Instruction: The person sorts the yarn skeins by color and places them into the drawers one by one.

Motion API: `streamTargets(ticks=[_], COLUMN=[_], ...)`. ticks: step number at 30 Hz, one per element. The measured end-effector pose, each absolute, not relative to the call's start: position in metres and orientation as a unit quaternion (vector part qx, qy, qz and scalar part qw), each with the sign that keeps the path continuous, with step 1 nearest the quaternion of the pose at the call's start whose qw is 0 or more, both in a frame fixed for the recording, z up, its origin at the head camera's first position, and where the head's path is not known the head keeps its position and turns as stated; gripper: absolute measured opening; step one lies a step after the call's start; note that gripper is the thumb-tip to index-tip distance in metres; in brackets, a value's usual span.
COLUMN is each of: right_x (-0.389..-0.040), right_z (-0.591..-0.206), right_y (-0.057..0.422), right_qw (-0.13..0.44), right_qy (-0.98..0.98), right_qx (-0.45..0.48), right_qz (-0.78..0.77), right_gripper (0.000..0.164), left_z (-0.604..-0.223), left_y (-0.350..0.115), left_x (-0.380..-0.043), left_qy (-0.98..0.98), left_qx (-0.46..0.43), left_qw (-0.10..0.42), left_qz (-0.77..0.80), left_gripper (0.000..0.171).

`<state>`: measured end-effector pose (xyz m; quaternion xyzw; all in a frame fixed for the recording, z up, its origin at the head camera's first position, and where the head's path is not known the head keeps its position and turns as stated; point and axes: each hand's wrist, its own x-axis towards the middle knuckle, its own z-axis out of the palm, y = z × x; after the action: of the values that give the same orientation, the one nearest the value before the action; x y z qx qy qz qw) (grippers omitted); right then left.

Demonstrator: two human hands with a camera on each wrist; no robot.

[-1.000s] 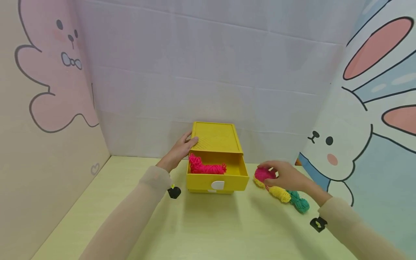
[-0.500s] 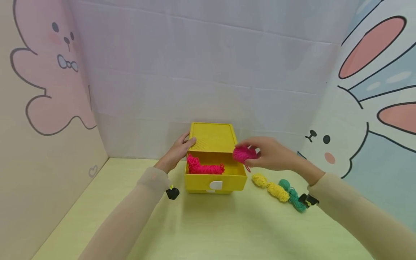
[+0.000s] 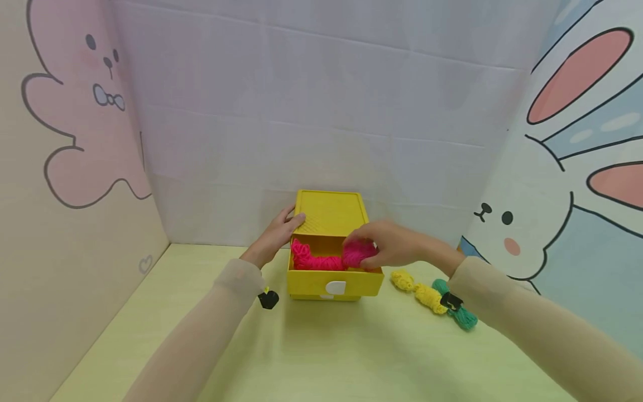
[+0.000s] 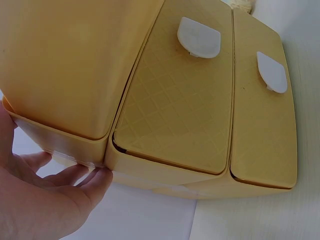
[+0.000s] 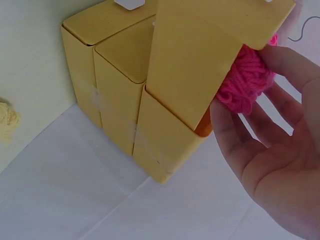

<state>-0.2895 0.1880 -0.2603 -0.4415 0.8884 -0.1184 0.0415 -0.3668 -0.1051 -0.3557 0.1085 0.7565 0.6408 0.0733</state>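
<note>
In the head view a yellow drawer cabinet [image 3: 334, 212] stands against the back wall with its top drawer [image 3: 307, 283] pulled out. My left hand [image 3: 275, 237] holds the cabinet's upper left edge, thumb on top and fingers along the side. A skein of bright pink yarn [image 3: 316, 262] lies in the drawer's left part. Above the drawer's right side, my right hand [image 3: 394, 243] pinches another pink yarn skein [image 3: 357, 253] between thumb and fingers. In the right wrist view this held skein [image 5: 245, 80] is partly hidden behind the drawer's side wall.
Two yellow yarn bundles [image 3: 429, 298] and green yarn [image 3: 464, 318] lie on the table right of the cabinet, the green partly behind my right wrist's camera. Two lower drawers [image 4: 175, 90] are closed, each with a white handle [image 4: 200, 39]. Walls with cartoon animals [image 3: 532, 218] flank the table.
My right hand has picked up the pink skein from the yarn on the table and carried it left to the open drawer. My left hand has stayed on the cabinet.
</note>
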Motion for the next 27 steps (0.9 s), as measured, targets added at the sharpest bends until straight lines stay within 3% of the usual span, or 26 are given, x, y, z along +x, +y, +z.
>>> streamTargets(ticks=[27], right_x=[-0.304], right_z=[-0.286], right_y=[0.169], right_qw=[0.108], right_qy=[0.882], right_qx=[-0.444], right_qz=[-0.111], right_gripper=[0.042], left_z=[-0.357], left_y=[-0.105], left_x=[-0.368], left_qy=[0.755], left_qx=[0.113], left_qw=[0.072], left_qz=[0.642], left_gripper=[0.074])
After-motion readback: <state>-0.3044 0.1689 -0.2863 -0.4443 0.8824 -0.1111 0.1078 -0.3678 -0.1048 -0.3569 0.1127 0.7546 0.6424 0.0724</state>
